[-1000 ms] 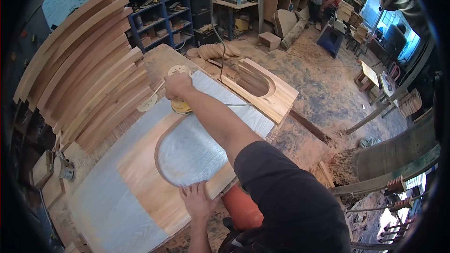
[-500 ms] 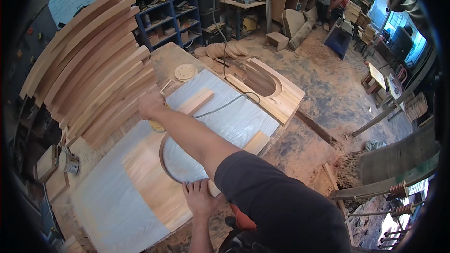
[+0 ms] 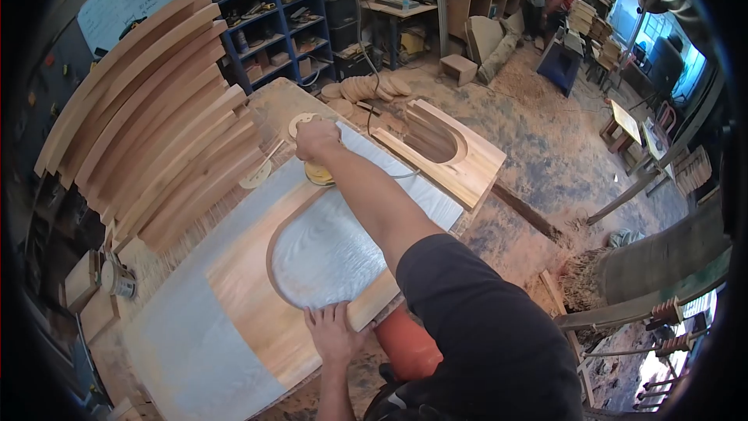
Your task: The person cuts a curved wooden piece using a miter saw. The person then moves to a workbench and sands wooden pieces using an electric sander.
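A pale wooden panel [image 3: 241, 300] with a rounded U-shaped cutout lies on a grey-white board [image 3: 175, 343]. My left hand [image 3: 333, 334] rests on the panel's near edge beside the cutout, fingers lying flat on the wood. At the far side, my right hand [image 3: 316, 140] is closed around the top of a round yellow sander [image 3: 318, 175], which sits on the panel's far arm. A grey hose [image 3: 407, 175] runs from the sander to the right, partly hidden behind my right forearm.
Curved wooden pieces [image 3: 148, 117] are stacked at the left of the table. A second cutout panel [image 3: 479, 160] lies at the far right edge. Sanding discs [image 3: 255, 175], a small tub [image 3: 118, 279] and an orange-red object [image 3: 407, 347] are nearby. Two people stand far back.
My right hand has moved the sander to the right and away from me, along the panel past the cutout's curve. My left hand has stayed at the near edge.
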`<act>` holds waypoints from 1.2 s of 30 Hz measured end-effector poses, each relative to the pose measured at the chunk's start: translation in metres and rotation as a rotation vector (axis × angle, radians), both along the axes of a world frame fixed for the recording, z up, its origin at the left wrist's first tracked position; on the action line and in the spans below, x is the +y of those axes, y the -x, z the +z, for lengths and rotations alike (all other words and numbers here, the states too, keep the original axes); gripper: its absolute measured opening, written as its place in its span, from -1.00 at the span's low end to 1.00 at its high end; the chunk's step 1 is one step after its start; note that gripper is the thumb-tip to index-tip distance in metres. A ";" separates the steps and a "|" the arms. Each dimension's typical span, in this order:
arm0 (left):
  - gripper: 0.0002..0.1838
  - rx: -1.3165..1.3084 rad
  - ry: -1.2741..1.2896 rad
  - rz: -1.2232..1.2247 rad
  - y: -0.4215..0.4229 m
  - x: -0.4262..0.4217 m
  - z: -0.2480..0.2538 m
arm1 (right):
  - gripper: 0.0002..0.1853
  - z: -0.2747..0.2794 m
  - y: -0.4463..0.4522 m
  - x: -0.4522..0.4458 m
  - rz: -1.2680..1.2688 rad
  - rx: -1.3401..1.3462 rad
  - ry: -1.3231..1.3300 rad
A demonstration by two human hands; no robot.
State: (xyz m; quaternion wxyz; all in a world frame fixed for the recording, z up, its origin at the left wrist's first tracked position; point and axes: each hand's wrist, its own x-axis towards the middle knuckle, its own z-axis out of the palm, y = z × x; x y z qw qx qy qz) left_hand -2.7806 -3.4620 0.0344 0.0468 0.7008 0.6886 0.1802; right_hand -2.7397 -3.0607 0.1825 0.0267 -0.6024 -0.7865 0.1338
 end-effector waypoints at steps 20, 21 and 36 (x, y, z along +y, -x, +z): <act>-0.18 -0.012 0.022 0.027 -0.003 -0.001 0.006 | -0.34 -0.009 0.091 -0.044 0.220 -0.023 0.056; -0.18 -0.016 0.007 0.026 -0.003 -0.001 0.006 | -0.40 -0.009 0.097 -0.049 0.247 -0.036 0.054; -0.31 0.150 -0.043 -0.006 0.006 -0.001 -0.021 | -0.48 -0.008 0.149 -0.098 0.360 0.090 0.089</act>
